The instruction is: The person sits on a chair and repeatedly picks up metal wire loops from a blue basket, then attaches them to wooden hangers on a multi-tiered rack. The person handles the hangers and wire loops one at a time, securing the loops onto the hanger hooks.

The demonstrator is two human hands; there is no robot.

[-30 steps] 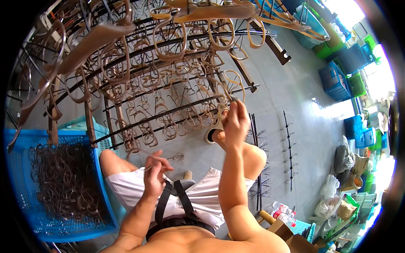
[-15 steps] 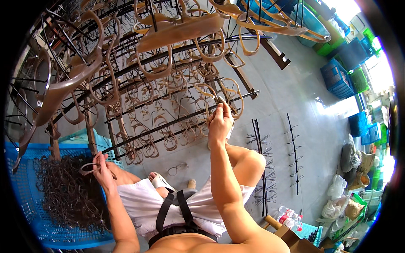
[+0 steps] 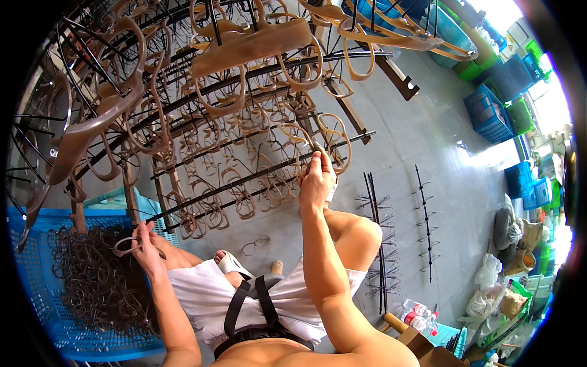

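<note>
1. Head view: our left hand [image 3: 147,243] pinches a brown glasses frame [image 3: 127,246] just above the blue crate [image 3: 36,287] full of frames.
2. Our right hand [image 3: 316,182] is raised to the black rack [image 3: 257,174], fingers pressed together on a hanging frame [image 3: 306,160].
3. One clear pair [image 3: 255,246] lies on the floor [image 3: 428,134].

Brown frames [image 3: 244,43] hang on a black rack [image 3: 257,177]; a blue crate [image 3: 36,287] holds more, above a grey floor [image 3: 428,140].
</note>
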